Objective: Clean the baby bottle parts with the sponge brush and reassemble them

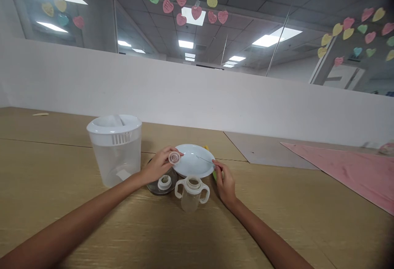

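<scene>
1. Left hand (160, 163) is closed on a small round translucent piece (174, 158), fingers pinched around its side; the piece's ringed, circular face is turned towards the camera, over the left edge of the white bowl (192, 163).
2. Right hand (225, 182) pinches a thin rod (205, 159) between thumb and fingers at the bowl's right edge; the rod slants up and left across the bowl's opening. Whether its tip touches the bowl, I cannot tell.
3. On the near side of the bowl, between the two hands, a two-handled cup (190, 197) stands upright and open, with a clear body and a white collar.
4. Just left of the cup, a white ring (164, 182) rests on a dark round dish (154, 187), which is partly hidden by the left hand.
5. A yellow item (206, 148) shows at the bowl's far right rim, and a green item (214, 175) lies beside the right hand, mostly hidden.
6. Farther left, a large translucent container (115, 154) with a white lid stands on the wooden table (123, 228).
7. At the far right lies a pink cloth (347, 170).
</scene>
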Available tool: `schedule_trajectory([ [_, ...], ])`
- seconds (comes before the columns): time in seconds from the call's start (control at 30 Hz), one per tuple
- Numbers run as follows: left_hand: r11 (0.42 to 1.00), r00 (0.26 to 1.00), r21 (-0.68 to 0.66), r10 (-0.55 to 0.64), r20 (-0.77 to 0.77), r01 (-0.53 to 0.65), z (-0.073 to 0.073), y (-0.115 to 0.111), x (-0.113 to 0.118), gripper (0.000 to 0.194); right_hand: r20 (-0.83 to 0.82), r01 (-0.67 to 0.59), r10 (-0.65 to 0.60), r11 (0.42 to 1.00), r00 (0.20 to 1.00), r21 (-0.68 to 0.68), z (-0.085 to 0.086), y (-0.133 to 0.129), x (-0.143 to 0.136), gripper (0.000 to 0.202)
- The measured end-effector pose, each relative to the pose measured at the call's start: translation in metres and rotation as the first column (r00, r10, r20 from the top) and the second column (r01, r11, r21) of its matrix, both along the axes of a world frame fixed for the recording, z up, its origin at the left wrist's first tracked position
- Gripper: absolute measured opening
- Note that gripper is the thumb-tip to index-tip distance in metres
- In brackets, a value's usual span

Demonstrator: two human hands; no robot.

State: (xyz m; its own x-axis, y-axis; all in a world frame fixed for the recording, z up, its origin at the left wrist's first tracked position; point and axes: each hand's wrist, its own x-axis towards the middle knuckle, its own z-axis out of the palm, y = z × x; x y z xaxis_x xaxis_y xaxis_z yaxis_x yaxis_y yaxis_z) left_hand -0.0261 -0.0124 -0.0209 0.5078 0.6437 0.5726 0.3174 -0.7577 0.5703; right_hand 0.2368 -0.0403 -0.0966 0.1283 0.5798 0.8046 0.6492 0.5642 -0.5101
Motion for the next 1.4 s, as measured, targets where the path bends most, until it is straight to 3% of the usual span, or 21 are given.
schedule_trajectory([
  [0.1,0.999,0.995,-0.006,-0.032,-0.098,0.031,-0.006,-0.005,0.007,0.024,-0.007,0.006,-0.006,1.000,1.000,0.029,0.004,-0.003,-0.003,0.021],
  [0.2,1.000,0.986,-0.024,-0.008,-0.166,0.004,-0.008,-0.010,0.012,0.023,-0.061,-0.009,0.020,0.986,0.998,0.167,0.017,-0.012,-0.013,0.019],
  [0.27,0.999,0.983,-0.030,0.011,-0.185,-0.017,-0.008,-0.012,0.014,0.021,-0.045,-0.049,0.068,0.939,0.997,0.340,0.029,-0.023,-0.022,0.020],
  [0.33,0.999,0.980,-0.021,0.019,-0.197,-0.024,-0.009,-0.012,0.016,0.021,0.105,-0.165,0.130,0.862,0.986,0.479,0.043,-0.039,-0.030,0.022],
  [0.43,1.000,0.979,-0.009,0.021,-0.201,-0.023,-0.011,-0.011,0.017,0.021,0.517,-0.466,0.206,0.765,0.831,0.444,0.064,-0.067,-0.041,0.017],
  [0.53,1.000,0.980,-0.001,0.025,-0.195,-0.025,-0.013,-0.010,0.017,0.019,0.688,-0.575,0.141,0.680,0.712,0.456,0.076,-0.086,-0.052,0.019],
  [0.63,1.000,0.981,0.014,0.026,-0.195,-0.023,-0.015,-0.009,0.017,0.018,0.726,-0.606,0.103,0.637,0.680,0.477,0.078,-0.094,-0.060,0.027],
  [0.93,0.999,0.982,0.035,0.013,-0.190,-0.007,-0.018,-0.007,0.017,0.016,0.720,-0.647,0.106,0.542,0.685,0.536,0.072,-0.092,-0.071,0.029],
  [1.23,0.999,0.975,0.031,-0.006,-0.223,0.013,-0.014,-0.013,0.017,0.025,0.754,-0.630,0.109,0.632,0.648,0.450,0.072,-0.091,-0.071,0.021],
  [1.4,0.999,0.980,0.021,-0.039,-0.193,0.044,-0.016,-0.011,0.017,0.024,0.712,-0.579,0.146,0.702,0.686,0.414,0.074,-0.089,-0.073,0.019],
])
